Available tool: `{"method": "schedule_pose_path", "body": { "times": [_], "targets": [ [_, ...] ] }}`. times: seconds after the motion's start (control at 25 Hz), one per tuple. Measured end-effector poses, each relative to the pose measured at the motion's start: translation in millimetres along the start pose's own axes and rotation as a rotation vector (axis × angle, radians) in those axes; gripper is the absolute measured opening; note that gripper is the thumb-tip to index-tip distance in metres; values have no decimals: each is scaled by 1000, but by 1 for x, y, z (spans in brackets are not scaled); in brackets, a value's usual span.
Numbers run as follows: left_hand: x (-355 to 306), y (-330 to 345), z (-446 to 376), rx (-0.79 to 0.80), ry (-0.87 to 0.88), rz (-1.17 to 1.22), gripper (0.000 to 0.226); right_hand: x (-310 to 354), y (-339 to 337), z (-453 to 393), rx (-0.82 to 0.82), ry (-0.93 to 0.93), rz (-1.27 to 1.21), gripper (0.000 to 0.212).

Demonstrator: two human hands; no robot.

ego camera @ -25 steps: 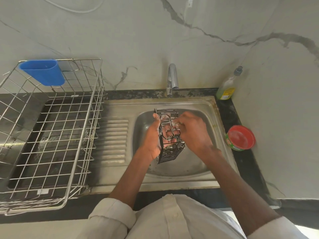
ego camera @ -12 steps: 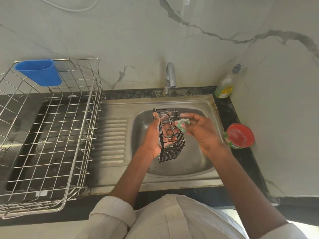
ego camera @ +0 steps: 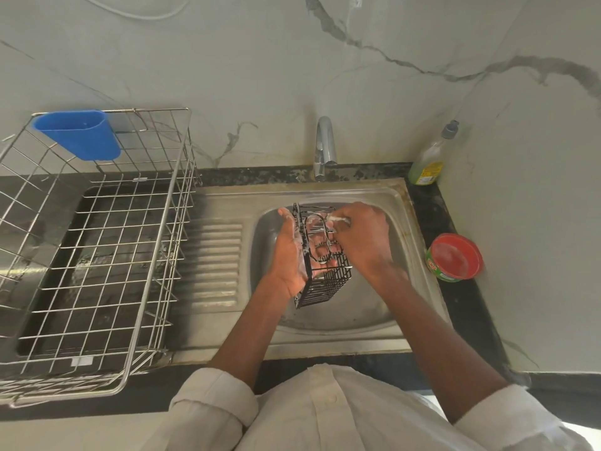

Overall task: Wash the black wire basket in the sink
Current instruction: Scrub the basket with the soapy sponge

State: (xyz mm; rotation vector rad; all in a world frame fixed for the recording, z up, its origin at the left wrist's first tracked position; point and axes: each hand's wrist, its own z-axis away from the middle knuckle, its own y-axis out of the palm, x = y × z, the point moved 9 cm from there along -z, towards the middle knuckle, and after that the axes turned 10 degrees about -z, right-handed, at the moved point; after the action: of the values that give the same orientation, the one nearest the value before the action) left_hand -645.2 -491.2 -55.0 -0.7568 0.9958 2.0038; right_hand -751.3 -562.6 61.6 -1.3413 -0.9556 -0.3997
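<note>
A small black wire basket (ego camera: 320, 288) hangs over the steel sink bowl (ego camera: 367, 307), tilted with its open end away from me. My left hand (ego camera: 291, 258) grips its left side, soapy fingers curled into the wires. My right hand (ego camera: 364, 242) holds a small soapy scrub pad (ego camera: 338, 219) against the basket's upper right part; most of the pad is hidden by the fingers. Foam clings to the basket's wires.
The tap (ego camera: 324, 146) stands behind the bowl with no water visibly running. A dish soap bottle (ego camera: 428, 159) and a red-lidded green tub (ego camera: 454, 257) sit on the right counter. A large steel drying rack (ego camera: 94, 255) with a blue cup (ego camera: 78, 133) fills the left.
My right hand pulled back to the right with the pad showing, then returned onto the basket's upper part. The left hand kept its hold on the basket.
</note>
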Motion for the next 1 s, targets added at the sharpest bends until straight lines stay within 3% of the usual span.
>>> {"method": "schedule_pose_path", "body": {
  "times": [0.16, 0.32, 0.44, 0.6, 0.76, 0.88, 1.0],
  "targets": [
    [1, -2, -3, -4, 12, 10, 104, -10, 9, 11, 136, -14, 68, 19],
    [6, 3, -4, 19, -21, 47, 104, -10, 2, 11, 107, -42, 175, 39],
    [5, 7, -4, 30, -27, 75, 105, -4, 2, 4, 154, -65, 246, 36],
    [7, 7, -3, 14, -42, 66, 111, 3, -3, -14, 17, -29, 143, 26],
    [6, 2, -5, 20, -40, 180, 114, 4, 8, 7, 58, -96, 139, 21],
    [2, -1, -3, 15, -47, 287, 111, -7, 4, 40, 53, -126, 123, 31],
    [3, -7, -2, -107, -47, 274, 98, 7, 17, 70, 121, -261, -51, 27]
  ]
}}
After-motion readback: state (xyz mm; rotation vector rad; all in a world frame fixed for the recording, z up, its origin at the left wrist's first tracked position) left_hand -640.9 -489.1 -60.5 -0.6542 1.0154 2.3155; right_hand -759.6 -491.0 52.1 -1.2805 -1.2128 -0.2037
